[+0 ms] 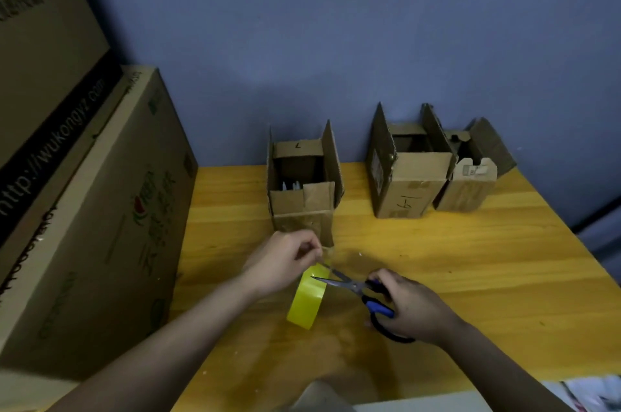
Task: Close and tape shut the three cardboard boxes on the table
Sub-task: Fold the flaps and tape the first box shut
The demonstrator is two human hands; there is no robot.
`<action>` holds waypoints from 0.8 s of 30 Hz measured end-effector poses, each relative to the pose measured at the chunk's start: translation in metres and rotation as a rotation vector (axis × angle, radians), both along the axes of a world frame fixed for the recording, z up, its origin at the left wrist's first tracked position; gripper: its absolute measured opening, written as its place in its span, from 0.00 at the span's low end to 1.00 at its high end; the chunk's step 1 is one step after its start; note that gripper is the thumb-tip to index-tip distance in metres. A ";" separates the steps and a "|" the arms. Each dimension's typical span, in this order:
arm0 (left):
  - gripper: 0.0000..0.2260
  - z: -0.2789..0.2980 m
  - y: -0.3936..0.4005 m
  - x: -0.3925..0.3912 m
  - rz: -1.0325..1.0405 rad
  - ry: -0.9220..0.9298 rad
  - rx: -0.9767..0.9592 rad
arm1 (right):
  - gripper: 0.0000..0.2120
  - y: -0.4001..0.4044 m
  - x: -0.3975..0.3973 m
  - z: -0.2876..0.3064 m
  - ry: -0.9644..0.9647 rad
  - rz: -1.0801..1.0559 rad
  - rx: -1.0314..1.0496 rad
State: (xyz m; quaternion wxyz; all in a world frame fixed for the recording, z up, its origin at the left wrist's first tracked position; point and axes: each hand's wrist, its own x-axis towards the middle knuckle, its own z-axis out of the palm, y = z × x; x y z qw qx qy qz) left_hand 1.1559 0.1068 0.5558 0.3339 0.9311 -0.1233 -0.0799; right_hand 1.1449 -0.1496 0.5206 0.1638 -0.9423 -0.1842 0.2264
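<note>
Tape meets scissors at a yellow worktop (437, 243).
Left hand (285, 260) pinches a clear tape strip (327, 258) above the yellow roll (306, 299); right hand (408, 305) grips blue-handled scissors (356, 287), blades spread.

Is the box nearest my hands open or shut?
Open. The left box has its two side flaps standing upright, and you can see down into it; no tape holds its top closed.

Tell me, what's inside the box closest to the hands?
The nearest box has its flaps up, so you can peek in. Some pale, pointy things poke up near its front wall. I can't tell what they are, and anything lower down is hidden by the cardboard and shadow.
</note>
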 end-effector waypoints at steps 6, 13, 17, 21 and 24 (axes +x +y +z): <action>0.03 -0.002 -0.002 -0.002 -0.010 0.022 -0.039 | 0.32 0.004 0.006 0.001 -0.011 0.065 -0.025; 0.03 -0.007 -0.005 -0.007 -0.027 0.056 -0.055 | 0.24 0.005 0.012 -0.003 -0.035 0.143 -0.073; 0.03 -0.008 -0.005 -0.007 -0.016 0.051 -0.082 | 0.24 0.005 0.016 -0.005 -0.042 0.147 -0.080; 0.03 -0.007 -0.004 -0.004 -0.007 0.058 -0.094 | 0.23 0.006 0.020 -0.003 -0.060 0.151 -0.104; 0.04 -0.007 -0.003 -0.003 -0.018 0.069 -0.102 | 0.24 0.007 0.022 -0.002 -0.087 0.166 -0.116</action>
